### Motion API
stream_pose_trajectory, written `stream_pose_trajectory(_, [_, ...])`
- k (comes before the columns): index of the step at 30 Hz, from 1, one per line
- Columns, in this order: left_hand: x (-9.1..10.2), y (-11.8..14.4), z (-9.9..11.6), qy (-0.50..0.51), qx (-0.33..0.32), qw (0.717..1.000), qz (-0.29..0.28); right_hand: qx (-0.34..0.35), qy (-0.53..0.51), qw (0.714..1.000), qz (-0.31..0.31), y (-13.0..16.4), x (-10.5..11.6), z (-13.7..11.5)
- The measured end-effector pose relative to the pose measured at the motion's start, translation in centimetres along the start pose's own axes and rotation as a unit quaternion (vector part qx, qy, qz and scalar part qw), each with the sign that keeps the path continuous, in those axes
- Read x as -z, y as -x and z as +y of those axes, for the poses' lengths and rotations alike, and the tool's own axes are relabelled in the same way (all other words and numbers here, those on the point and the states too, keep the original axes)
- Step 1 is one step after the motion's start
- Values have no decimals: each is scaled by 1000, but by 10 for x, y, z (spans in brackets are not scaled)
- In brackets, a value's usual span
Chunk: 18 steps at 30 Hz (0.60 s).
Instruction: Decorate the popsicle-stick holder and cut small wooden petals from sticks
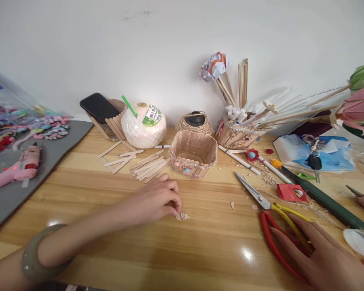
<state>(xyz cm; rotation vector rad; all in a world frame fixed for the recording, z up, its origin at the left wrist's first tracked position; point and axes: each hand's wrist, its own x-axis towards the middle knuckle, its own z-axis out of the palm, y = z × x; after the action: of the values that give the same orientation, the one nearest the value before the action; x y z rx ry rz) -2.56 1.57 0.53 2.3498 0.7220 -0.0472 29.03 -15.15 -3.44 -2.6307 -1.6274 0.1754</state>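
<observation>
My left hand (165,198) reaches over the middle of the table, its fingers closed in a pinch at the small petal-shaped wooden pieces (185,216). These pieces lie fanned out on the wood, and the one at my fingertips is partly hidden. At the right, my right hand (330,254) has its fingers in the handles of the scissors (262,202), which have one red and one yellow grip. The blades point away from me, slightly parted. Behind my left hand stands a small popsicle-stick box (194,167) with beads along its front.
Loose popsicle sticks (151,166) lie left of the box. Behind are a wrapped coconut (144,127), a phone (100,107) in a stick holder, twine (182,124) and a decorated pot (239,135). A pink glue gun (21,167) rests on a grey mat (53,161).
</observation>
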Motion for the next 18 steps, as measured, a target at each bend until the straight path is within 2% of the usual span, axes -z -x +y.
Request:
stream_pose_trajectory(4, [3,0,5,-16,-13,1000,-9,-11,-7,1000,-10,-1,2,-1])
stream_pose_trajectory(7, [2,-1,7,-24,-15,1000,4,-20,-3,1000,-16,0,4,-2])
stream_pose_trajectory(18, [2,1,-3,-2,-15,999,43,2,-16,1000,-2,-1,-1,3])
